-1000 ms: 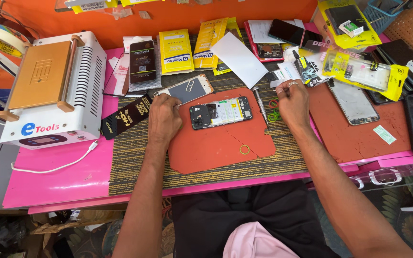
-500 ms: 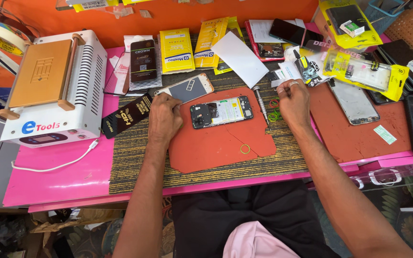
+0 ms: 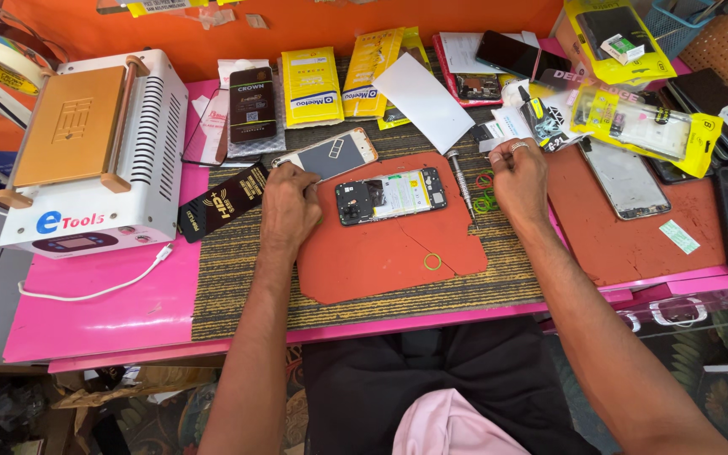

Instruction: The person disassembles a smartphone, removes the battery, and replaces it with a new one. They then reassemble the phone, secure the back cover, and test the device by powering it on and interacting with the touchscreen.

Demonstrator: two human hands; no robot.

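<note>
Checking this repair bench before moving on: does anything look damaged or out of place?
The phone on the red mat lies with its back cover off, insides exposed. Small green rings sit loose beside the right hand.

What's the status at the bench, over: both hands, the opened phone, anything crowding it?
Left hand resting on red mat, left of opened phone. Right hand fingering something small, unclear. Screwdriver lies just right of the phone.

A: Where did the one camera sit?
B: On the person's head, looking steeply down toward twelve o'clock, close over the surface and both forearms.
</note>
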